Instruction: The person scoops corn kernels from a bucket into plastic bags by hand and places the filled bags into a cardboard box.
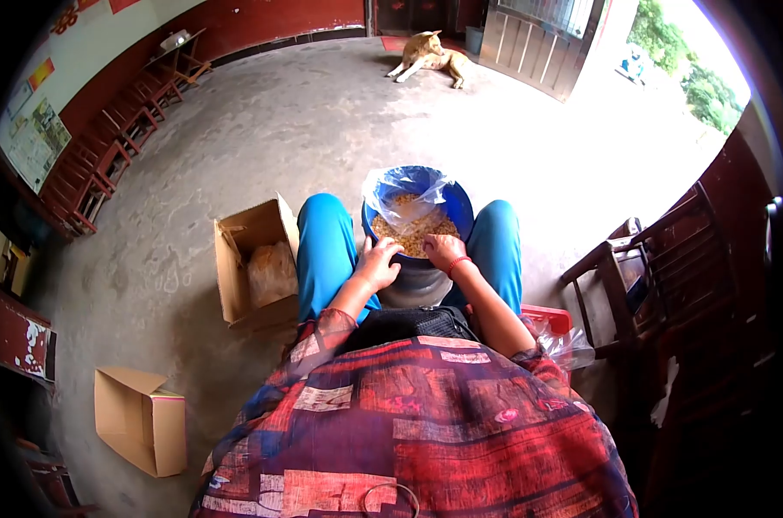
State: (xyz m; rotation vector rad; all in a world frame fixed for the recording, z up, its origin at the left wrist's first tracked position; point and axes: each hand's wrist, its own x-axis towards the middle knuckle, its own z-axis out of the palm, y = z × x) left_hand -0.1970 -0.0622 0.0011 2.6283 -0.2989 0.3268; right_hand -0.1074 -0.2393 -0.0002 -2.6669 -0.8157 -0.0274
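Between my knees stands a blue bucket (465, 210) on a grey rounded base. Inside it lie many small yellow-brown pieces (439, 226), too small to name, with a clear plastic bag (398, 210) draped over them and the far left rim. My left hand (379, 262) is at the near left rim, fingers curled inward. Just right of it, my right hand (444, 249), with a red bracelet at the wrist, is closed over the near right part of the bucket. Whatever the fingers of either hand hold is hidden.
On my left an open cardboard box (232, 281) holds a plastic-wrapped bundle (272, 273); a smaller box (125, 423) lies nearer. A red crate (548, 319) and wooden chair (620, 268) stand on my right. A dog (430, 60) lies near the metal door (534, 50).
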